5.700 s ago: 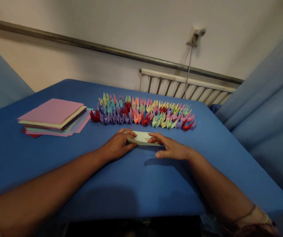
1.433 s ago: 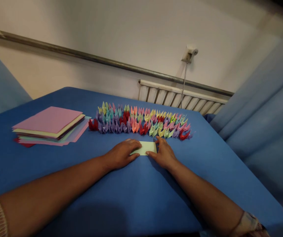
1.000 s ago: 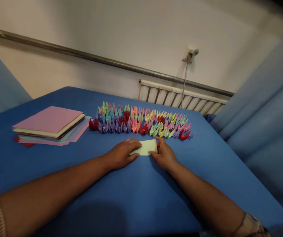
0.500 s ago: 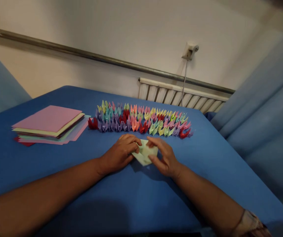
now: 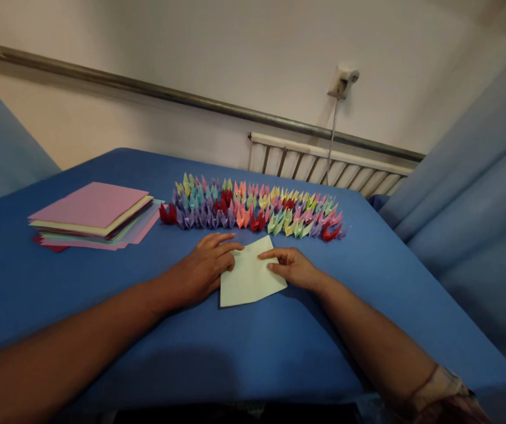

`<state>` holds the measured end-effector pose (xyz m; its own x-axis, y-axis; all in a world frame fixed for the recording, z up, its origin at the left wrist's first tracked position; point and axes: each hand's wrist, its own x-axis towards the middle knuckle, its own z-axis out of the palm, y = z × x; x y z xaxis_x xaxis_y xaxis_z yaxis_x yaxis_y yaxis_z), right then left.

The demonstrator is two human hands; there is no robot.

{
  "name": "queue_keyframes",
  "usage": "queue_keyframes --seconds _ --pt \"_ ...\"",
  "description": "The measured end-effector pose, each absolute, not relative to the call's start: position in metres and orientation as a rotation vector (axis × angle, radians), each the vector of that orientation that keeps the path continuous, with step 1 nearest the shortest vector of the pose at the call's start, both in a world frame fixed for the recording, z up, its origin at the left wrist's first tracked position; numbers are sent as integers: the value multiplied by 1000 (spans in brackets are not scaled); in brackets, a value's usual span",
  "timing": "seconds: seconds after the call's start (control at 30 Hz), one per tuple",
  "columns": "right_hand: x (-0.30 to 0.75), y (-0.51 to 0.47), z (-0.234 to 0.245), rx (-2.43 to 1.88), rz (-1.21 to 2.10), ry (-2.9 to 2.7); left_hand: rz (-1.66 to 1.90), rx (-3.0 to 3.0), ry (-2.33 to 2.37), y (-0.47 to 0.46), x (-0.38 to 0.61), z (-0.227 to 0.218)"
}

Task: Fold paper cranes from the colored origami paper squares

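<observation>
A pale green sheet of origami paper [image 5: 248, 282] lies nearly flat on the blue cloth before me, with faint creases. Its left edge is gripped by my left hand [image 5: 211, 265], whose fingers curl over onto the paper; its thumb is hidden. From the right, my right hand [image 5: 294, 268] holds the sheet, index finger and thumb on its face and the other fingers tucked in. Just beyond the paper stand rows of small folded paper cranes [image 5: 257, 206] in red, purple, pink, yellow, green and blue.
A stack of coloured paper squares [image 5: 89, 203], pink on top, lies at the left of the blue-covered table [image 5: 182, 347]. Behind are a metal rail [image 5: 182, 97], a radiator [image 5: 314, 162] and a wall socket with a cord [image 5: 341, 83]. A blue curtain [image 5: 473, 194] hangs at right.
The green paper, folded smaller before, is now opened out into a larger, flatter sheet. My hands have moved slightly apart, and the right fingers now lie on its face.
</observation>
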<state>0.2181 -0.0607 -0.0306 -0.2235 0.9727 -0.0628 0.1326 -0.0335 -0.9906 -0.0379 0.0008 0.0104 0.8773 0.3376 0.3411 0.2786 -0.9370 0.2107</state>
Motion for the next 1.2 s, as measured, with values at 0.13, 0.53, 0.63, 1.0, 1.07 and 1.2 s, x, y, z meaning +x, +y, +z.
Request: queue_keyframes --seconds 0.13,0.53,0.63,1.0,1.07,1.2 --pt "221 -62 -22 -1277 1343 -1463 512 2925 520 -7 -42 10" --pt "231 -66 -19 -1251 763 -2091 466 2812 621 7 -45 1" --pt "227 -67 -17 -1219 686 -2127 477 2784 574 1 -44 5" --pt "222 -59 -35 -1487 615 -1930 468 2677 746 14 -44 -3" --pt "219 -57 -37 -1569 568 -1895 448 2612 814 19 -43 -4" --pt "210 -58 -37 -1763 439 -1794 442 2595 963 22 -40 -6"
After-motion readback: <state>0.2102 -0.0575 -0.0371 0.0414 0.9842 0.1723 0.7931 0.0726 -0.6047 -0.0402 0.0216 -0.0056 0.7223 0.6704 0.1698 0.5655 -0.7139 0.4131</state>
